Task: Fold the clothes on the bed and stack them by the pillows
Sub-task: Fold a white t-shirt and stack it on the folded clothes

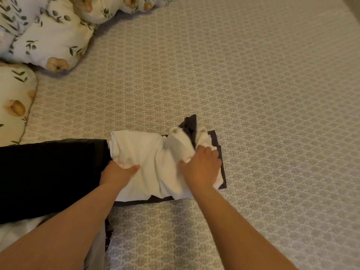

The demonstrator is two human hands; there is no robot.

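Fingers (209, 152) of the right hand (200, 166) curl narrowly into a bunched fold of the white garment (148, 162), gripping it at its right end; the left hand (116, 172) pinches the garment's left edge, thumb on top and the other fingers tucked under the cloth (hidden, so their spread cannot be told).

Head view. The white garment lies crumpled between the two hands, on top of a dark grey folded piece (222, 172) whose edges show along the near and right sides, with one dark corner poking up beyond the white cloth. A black garment (48, 176) lies flat just beside it on the left, touching or overlapping its left edge. All rest on the patterned bedspread (253, 94). The floral pillows (48, 36) sit at the far left, well apart from the hands.

Risks, as judged from here. The white garment is held in a bunch rather than by clean corners, so lifting it may drag the grey piece beneath out of its fold. Creases pressed in now would likely remain. The carry to the pillows (a fair reach) could loosen a slack bundle.
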